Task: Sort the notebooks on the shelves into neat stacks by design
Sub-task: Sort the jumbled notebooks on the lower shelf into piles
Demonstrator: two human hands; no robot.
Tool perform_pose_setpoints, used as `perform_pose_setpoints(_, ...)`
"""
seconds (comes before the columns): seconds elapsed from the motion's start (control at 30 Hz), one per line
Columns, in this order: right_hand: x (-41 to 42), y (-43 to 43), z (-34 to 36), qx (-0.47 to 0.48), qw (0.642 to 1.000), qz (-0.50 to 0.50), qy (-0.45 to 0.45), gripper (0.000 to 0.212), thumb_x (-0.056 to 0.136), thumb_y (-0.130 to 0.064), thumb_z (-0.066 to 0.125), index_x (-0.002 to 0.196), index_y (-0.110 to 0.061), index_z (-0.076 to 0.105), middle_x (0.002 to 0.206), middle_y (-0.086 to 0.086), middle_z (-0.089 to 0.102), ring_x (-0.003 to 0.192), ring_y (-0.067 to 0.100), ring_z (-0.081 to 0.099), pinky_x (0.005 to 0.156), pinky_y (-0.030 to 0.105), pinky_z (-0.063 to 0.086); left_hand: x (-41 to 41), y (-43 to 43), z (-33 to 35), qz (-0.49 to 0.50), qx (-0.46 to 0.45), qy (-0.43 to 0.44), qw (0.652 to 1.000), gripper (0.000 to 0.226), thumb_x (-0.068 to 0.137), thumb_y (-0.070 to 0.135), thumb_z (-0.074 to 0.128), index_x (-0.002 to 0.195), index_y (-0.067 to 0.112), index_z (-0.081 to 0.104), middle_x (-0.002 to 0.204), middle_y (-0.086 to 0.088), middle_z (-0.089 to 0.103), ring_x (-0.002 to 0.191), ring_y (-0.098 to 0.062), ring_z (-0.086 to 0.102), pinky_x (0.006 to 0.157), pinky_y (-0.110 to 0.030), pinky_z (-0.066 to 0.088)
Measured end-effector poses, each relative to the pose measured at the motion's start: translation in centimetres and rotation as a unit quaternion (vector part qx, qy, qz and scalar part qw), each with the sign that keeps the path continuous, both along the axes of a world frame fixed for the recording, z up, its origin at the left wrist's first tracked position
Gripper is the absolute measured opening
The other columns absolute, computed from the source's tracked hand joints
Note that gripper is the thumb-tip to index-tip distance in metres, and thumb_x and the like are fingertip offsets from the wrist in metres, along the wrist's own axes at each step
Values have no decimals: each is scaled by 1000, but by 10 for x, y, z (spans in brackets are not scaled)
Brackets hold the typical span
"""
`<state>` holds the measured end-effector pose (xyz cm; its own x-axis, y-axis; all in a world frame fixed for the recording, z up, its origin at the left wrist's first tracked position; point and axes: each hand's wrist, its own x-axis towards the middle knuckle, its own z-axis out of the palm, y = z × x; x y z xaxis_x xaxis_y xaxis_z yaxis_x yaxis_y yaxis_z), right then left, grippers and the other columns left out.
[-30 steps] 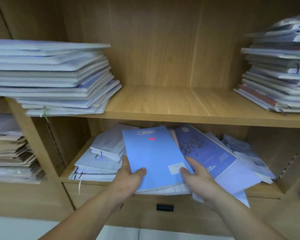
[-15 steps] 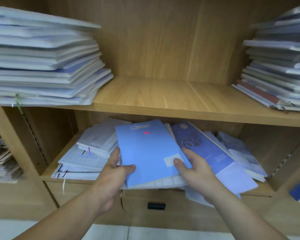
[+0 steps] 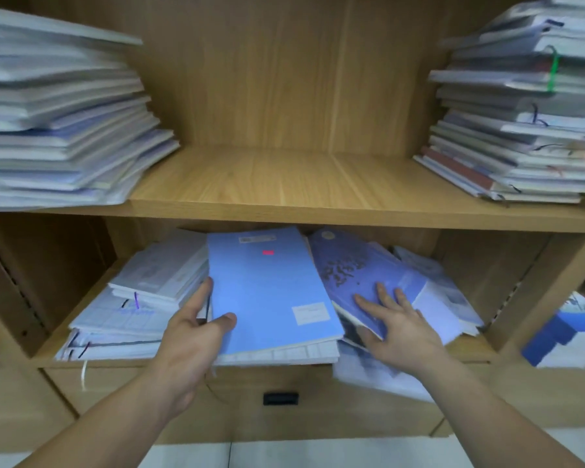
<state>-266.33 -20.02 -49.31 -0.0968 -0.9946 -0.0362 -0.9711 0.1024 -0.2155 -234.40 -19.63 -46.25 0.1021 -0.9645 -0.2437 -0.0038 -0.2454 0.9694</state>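
Observation:
A light blue notebook (image 3: 267, 292) with a small red mark lies on top of a middle pile on the lower shelf (image 3: 48, 358). My left hand (image 3: 191, 336) grips that pile's left edge, thumb on the blue cover. To its right a darker blue patterned notebook (image 3: 358, 268) lies tilted on a loose heap. My right hand (image 3: 397, 327) rests on it with fingers spread, thumb hooked at its lower edge. A pale stack (image 3: 132, 305) sits at the shelf's left.
The upper shelf (image 3: 284, 184) holds a tall pale stack (image 3: 58, 130) at left and another tall stack (image 3: 520, 119) at right, with bare wood between. Loose notebooks (image 3: 446, 292) overhang the lower shelf's right front. A drawer handle (image 3: 280, 398) sits below. A blue and white box (image 3: 564, 336) shows at far right.
My right hand left the light blue notebook's right corner and moved right onto the darker patterned notebook. My left hand kept its grip on the pile's left edge.

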Motion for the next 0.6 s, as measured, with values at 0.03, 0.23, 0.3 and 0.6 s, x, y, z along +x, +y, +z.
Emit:
perform_pose_setpoints(0.03,-8,-1,-2,-2,1000,-15,-18,61,97,-56,50,152,-59,22,170,-13,1,158,21,-2,125,47,16,-1,0,0,9,-2,-2,1000,64,98,19,65,145,56,42,102,15,69,88,-10,66,70,-37,49)
perform_pose_setpoints(0.23,-39,-8,-9,-25,990,-136,-17,53,106,-35,39,154,-53,24,170,-8,8,155,28,9,120,56,21,-3,2,1,25,-5,25,999,62,99,17,64,149,47,43,130,20,58,121,-16,57,95,-52,52)
perform_pose_setpoints(0.3,-40,-6,-9,-46,984,-172,25,48,106,-37,38,152,-50,31,166,-3,19,151,31,15,117,58,24,-2,3,-1,12,-10,29,999,63,99,16,65,150,46,42,132,19,59,113,-13,60,109,-49,43)
perform_pose_setpoints(0.6,70,19,37,-20,863,-81,-498,24,99,-52,56,105,-38,74,86,-12,76,72,13,69,65,34,59,-6,5,0,-7,-1,52,999,66,99,15,64,150,49,39,81,25,75,93,-9,72,94,-35,49)
